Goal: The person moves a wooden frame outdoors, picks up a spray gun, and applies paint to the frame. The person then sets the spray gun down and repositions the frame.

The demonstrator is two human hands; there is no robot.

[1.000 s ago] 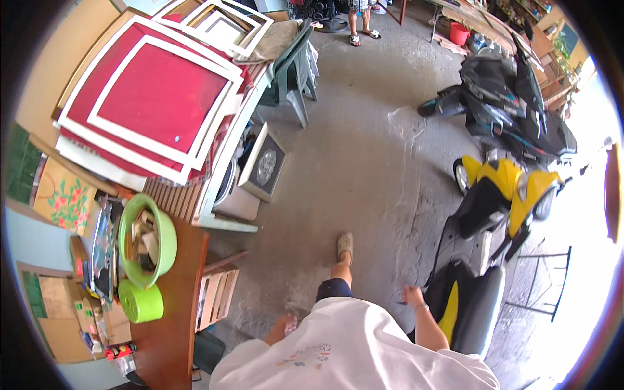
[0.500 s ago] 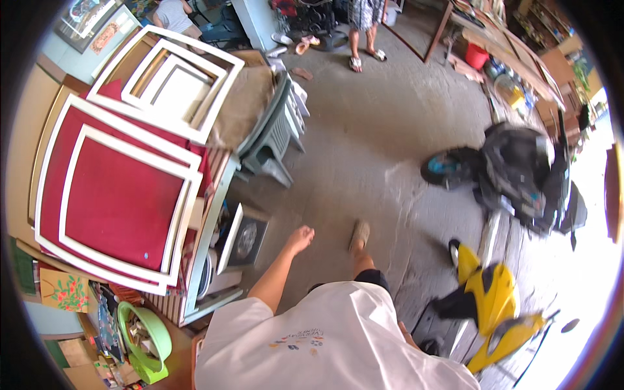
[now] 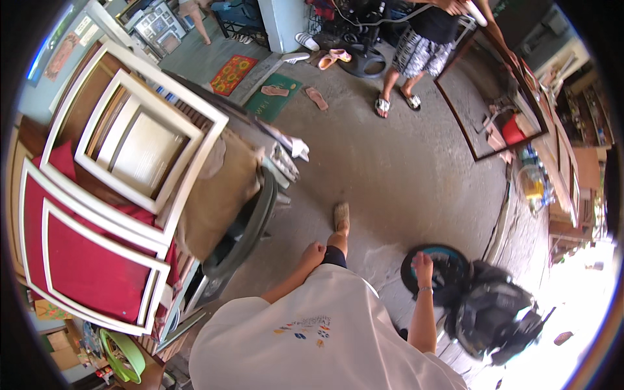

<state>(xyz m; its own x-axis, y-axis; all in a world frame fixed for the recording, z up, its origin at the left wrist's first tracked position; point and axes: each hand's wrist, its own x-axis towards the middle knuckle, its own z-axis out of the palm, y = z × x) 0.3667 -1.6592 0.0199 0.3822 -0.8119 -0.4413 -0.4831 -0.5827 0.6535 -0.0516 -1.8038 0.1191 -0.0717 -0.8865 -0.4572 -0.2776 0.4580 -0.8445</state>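
Observation:
My left hand (image 3: pixel 313 255) hangs beside my shorts, loosely closed, with nothing visible in it. My right hand (image 3: pixel 422 265) is held out over the front wheel (image 3: pixel 422 276) of a black scooter (image 3: pixel 494 315), fingers curled and apparently empty; whether it touches anything is unclear. My foot in a beige shoe (image 3: pixel 341 218) is on the concrete floor. To my left, white frames (image 3: pixel 201 133) lie on red cloth (image 3: pixel 91 266) beside brown fabric (image 3: pixel 214 195) and a dark green plastic chair (image 3: pixel 253 227).
A person (image 3: pixel 422 45) in patterned shorts stands ahead, holding a dark rectangular frame (image 3: pixel 474 156). Sandals (image 3: pixel 317 97), a green mat (image 3: pixel 257 110) and a flowered mat (image 3: pixel 231 75) lie by a doorway, another person (image 3: pixel 198 23) inside. A long wooden table (image 3: pixel 560 162) lines the right.
I have moved forward, so the chair and scooter are nearer and the yellow scooter has left view. My right hand has reappeared, raised; my left has drawn back. The person ahead looms larger.

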